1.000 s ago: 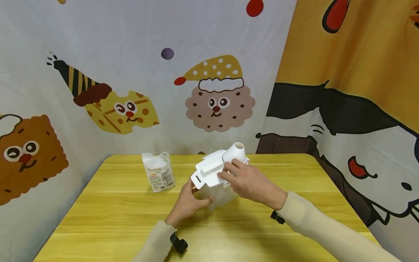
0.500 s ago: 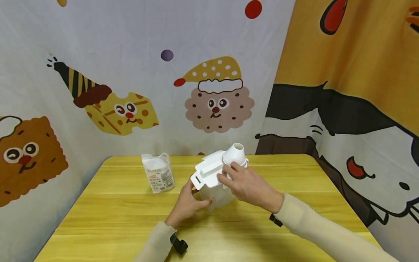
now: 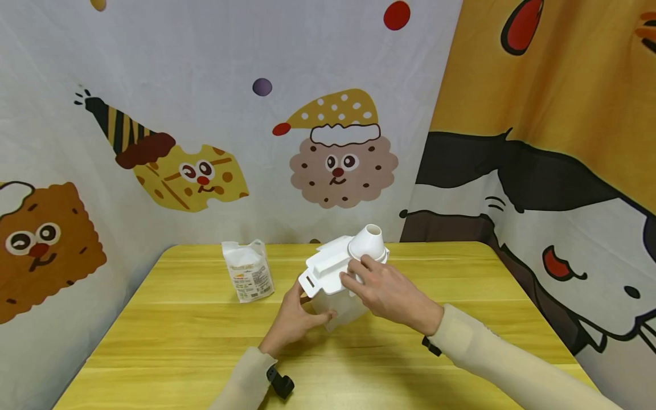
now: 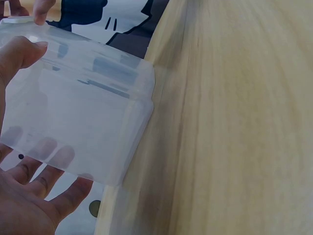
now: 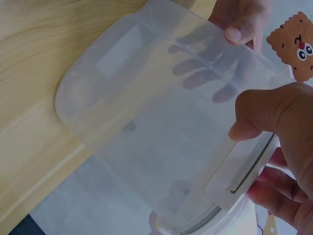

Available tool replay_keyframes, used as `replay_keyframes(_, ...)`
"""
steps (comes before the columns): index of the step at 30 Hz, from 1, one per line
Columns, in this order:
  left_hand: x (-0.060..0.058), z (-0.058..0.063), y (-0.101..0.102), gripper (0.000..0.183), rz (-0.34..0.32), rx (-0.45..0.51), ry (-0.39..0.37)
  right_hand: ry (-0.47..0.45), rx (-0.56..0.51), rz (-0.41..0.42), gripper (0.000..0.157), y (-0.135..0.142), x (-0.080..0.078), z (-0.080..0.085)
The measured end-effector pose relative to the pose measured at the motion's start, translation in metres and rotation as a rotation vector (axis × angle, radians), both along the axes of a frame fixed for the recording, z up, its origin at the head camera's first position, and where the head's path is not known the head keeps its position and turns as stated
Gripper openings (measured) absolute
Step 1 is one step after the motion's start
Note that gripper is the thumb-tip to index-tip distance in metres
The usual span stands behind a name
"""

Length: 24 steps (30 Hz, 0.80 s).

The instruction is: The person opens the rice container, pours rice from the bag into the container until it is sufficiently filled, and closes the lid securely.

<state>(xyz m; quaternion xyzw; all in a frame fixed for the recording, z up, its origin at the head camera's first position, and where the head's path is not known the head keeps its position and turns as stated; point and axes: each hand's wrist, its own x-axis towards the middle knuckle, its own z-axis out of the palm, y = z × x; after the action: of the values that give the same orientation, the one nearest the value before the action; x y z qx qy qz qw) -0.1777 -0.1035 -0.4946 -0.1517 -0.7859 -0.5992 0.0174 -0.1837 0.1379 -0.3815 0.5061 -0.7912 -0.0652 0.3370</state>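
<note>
A translucent plastic storage container (image 3: 342,312) with a white lid (image 3: 330,265) stands near the table's middle, turned at an angle. A white cone-shaped cap (image 3: 367,244) with an opening at its tip sits on the lid's far right end. My left hand (image 3: 293,320) grips the container's body, its thumb (image 4: 24,55) on one side and its fingers spread along the opposite side. With my right hand (image 3: 393,291) I pinch the lid's side edge: the thumb (image 5: 252,120) presses a flap-like latch (image 5: 239,169) there, and the fingers curl over the lid. The container's inside shows no contents.
A white printed bag (image 3: 248,272) stands upright on the table at the back left, apart from the container. Beyond the wooden table (image 3: 169,341) hangs a cartoon-printed curtain (image 3: 205,68), close to its back edge.
My right hand has shifted slightly down and left along the lid's edge. A white flap below its fingers, sticking out a second ago, now shows less. The left hand and container hold their place.
</note>
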Motion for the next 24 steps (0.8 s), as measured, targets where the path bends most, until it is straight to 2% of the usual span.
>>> replay_keyframes(16,0.0002,-0.0010,-0.0006,0.085,0.004,-0.025,0.008,0.038,0.014,0.004,0.037,-0.0002,-0.0007,-0.0018)
replay_keyframes(24,-0.0014,-0.0038,-0.0012,0.086,-0.001,-0.009,-0.001,0.038,0.015,0.009,0.031,0.0001,-0.0015,-0.0036)
